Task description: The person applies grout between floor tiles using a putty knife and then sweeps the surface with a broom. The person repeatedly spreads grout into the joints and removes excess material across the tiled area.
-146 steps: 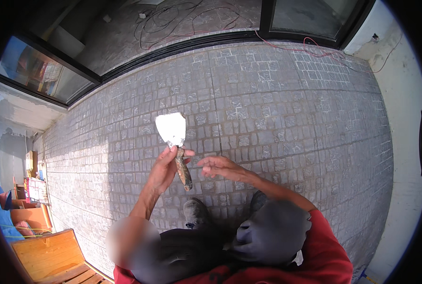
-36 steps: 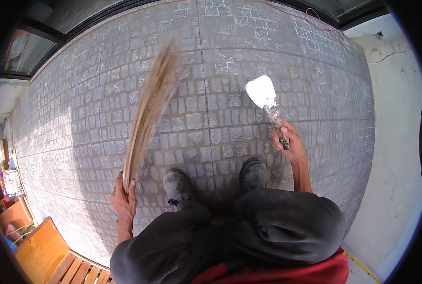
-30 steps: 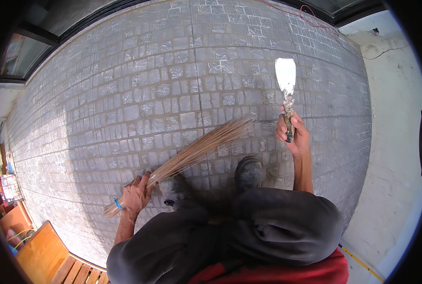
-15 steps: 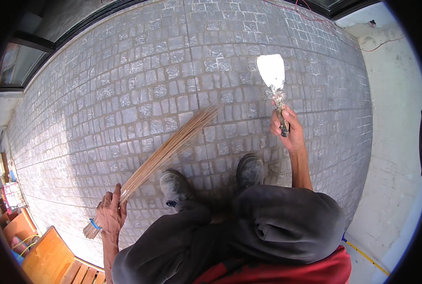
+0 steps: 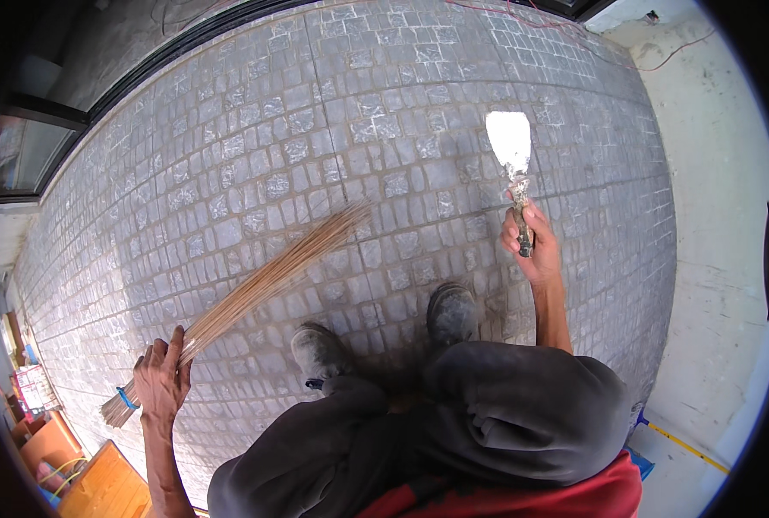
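My left hand (image 5: 162, 380) at the lower left is closed on a bundle broom (image 5: 255, 285) of thin brown sticks, bound near its short end by a blue band (image 5: 126, 400); its loose end points up and right, low over the grey stone paving (image 5: 376, 147). My right hand (image 5: 533, 246) is closed on the dark, crusted handle of a wide scraper (image 5: 510, 138), blade pointing up, whitened by paint or glare. My two dusty shoes (image 5: 452, 315) stand between the hands.
A pale wall (image 5: 704, 276) bounds the paving on the right, with a yellow-handled tool (image 5: 687, 449) at its foot. Black door frames (image 5: 41, 114) run along the upper left. A red cable (image 5: 648, 67) lies at the top right. A wooden bench (image 5: 100, 488) and assorted goods are at the lower left.
My left hand has come over to the broom, taken hold of it and drawn it leftward. The scraper, in my left hand earliest, is now in my right, upright.
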